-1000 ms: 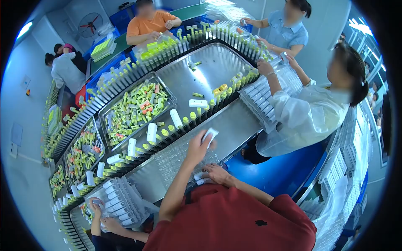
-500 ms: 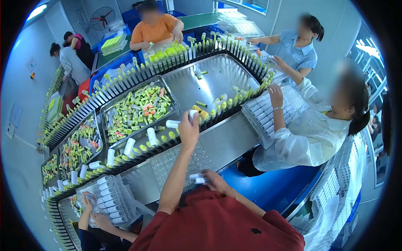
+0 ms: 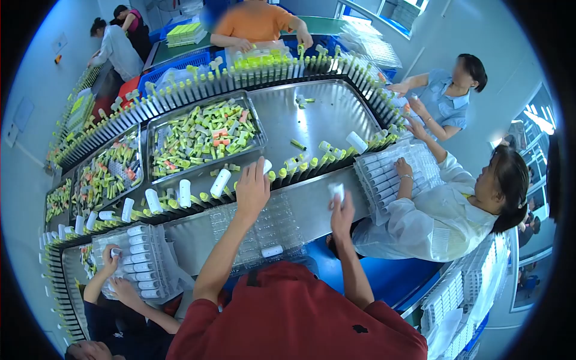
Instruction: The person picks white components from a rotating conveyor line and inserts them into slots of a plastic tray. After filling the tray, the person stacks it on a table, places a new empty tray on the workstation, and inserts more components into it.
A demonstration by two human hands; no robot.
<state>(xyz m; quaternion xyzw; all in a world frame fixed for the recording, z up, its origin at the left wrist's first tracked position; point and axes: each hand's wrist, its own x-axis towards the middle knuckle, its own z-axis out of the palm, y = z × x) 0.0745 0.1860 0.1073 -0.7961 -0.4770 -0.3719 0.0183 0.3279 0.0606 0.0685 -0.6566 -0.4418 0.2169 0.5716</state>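
Note:
My left hand (image 3: 253,187) reaches over the near row of pegs, its fingers closed around a white plastic cylinder (image 3: 267,167) that shows beside the fingertips. Yellow-green tips (image 3: 282,173) of the pegs stand just to its right. Lower right, my right hand (image 3: 342,215), slightly blurred, grips another white cylinder (image 3: 336,191) above the metal ledge. Between my forearms lies a clear plastic blister tray (image 3: 282,222), with one white cylinder (image 3: 272,251) in its near end. Further white cylinders (image 3: 221,182) lean on the pegs left of my left hand.
Metal trays (image 3: 264,135) hold heaps of yellow-green and orange pieces (image 3: 204,135) inside the ring of black peg holders. Co-workers sit left, right and across. A tray of white cylinders (image 3: 384,180) lies right; another stack (image 3: 141,258) is at left.
My left hand has shifted left and turned back-up. The right hand has moved from near my body out to the right with a white cylinder; one cylinder now lies in the blister tray.

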